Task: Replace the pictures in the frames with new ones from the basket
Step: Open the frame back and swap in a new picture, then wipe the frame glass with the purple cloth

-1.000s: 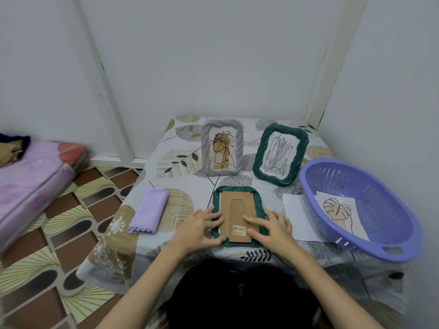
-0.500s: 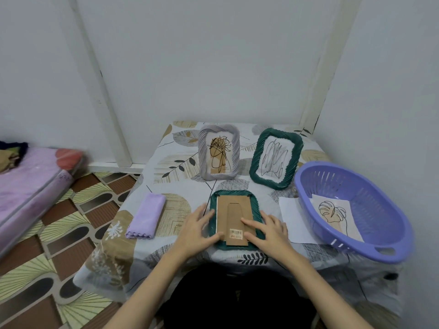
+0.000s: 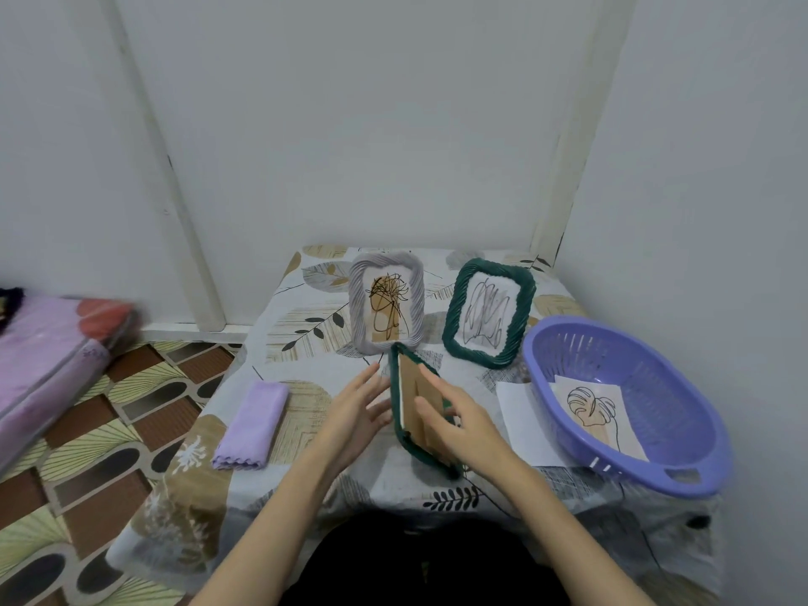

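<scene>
now the green frame (image 3: pixel 400 413) at the table's (image 3: pixel 306 325) near edge, flat on its face a second ago, is tipped up onto its long side, brown backing (image 3: pixel 415 404) turned right. it is gripped by the right hand (image 3: pixel 459 419), fingers curled over the backing, while the left hand (image 3: pixel 358 408) is held open and flat beside its rim. reassembly appears finished; standing it up seems next. another print (image 3: pixel 590 408) waits in the purple basket (image 3: pixel 682 435) to the right.
</scene>
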Demonstrator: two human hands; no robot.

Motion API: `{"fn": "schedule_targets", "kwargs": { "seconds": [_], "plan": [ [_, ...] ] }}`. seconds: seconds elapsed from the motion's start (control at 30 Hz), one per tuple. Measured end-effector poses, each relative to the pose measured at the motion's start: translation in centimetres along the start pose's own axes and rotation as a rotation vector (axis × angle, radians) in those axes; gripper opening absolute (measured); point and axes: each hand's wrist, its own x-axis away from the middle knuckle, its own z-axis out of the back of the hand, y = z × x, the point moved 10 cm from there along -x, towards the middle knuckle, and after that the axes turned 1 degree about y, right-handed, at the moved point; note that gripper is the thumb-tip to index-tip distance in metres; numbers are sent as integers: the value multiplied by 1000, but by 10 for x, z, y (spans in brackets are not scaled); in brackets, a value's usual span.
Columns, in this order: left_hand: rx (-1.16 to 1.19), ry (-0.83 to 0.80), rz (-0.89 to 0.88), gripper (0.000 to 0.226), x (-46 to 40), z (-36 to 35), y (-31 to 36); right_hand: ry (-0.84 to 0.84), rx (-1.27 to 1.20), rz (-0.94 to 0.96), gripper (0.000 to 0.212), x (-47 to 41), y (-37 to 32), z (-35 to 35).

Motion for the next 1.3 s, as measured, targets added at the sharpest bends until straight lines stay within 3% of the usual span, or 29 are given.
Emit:
{"fn": "schedule_targets", "kwargs": {
  "seconds": [0.07,0.17,0.23,0.33,0.4,0.47,0.57,0.67,0.77,0.9,1.03,1.1,1.13,1.2,1.23,1.3],
  "plan": [
    [16,-35,8,45,-3,-9,0,-31,125,44,62,-1,-17,0],
    [-47,-94,-8,51,-9,-17,-4,-5,422,95,49,-1,-25,8],
    [-79,-85,21,48,-10,-16,-9,61,457,115,47,0,-27,18],
    [-325,7,52,44,-8,-2,-22,151,247,108,48,2,-20,30],
    [-502,18,25,61,-6,3,-28,189,-56,71,50,3,-8,33],
    [-523,23,6,74,-1,3,-31,210,-252,25,51,3,6,28],
    [-586,75,-99,81,-2,13,-20,227,-313,-83,54,2,34,15],
    [-842,139,-165,85,-5,31,-9,131,-81,-148,58,1,59,-4],
    [-1151,122,-165,83,-12,41,-13,62,340,-237,59,4,81,-14],
    [-1588,37,-167,82,-14,41,-27,31,621,-290,60,9,92,-22],
    [-1716,25,-151,126,-12,45,-32,50,743,-333,62,8,100,-20],
    [-1730,78,-150,126,-13,51,-24,44,749,-323,62,7,102,-21],
    [-1733,133,-169,114,-11,55,-14,38,751,-321,62,7,103,-21],
    [-1736,352,-232,68,-6,73,17,26,750,-322,63,7,104,-21],
    [-1709,489,-249,56,-2,86,34,22,750,-324,63,7,104,-20],
    [-1604,707,-97,56,11,124,56,17,752,-327,63,7,103,-20]
  ]
}}
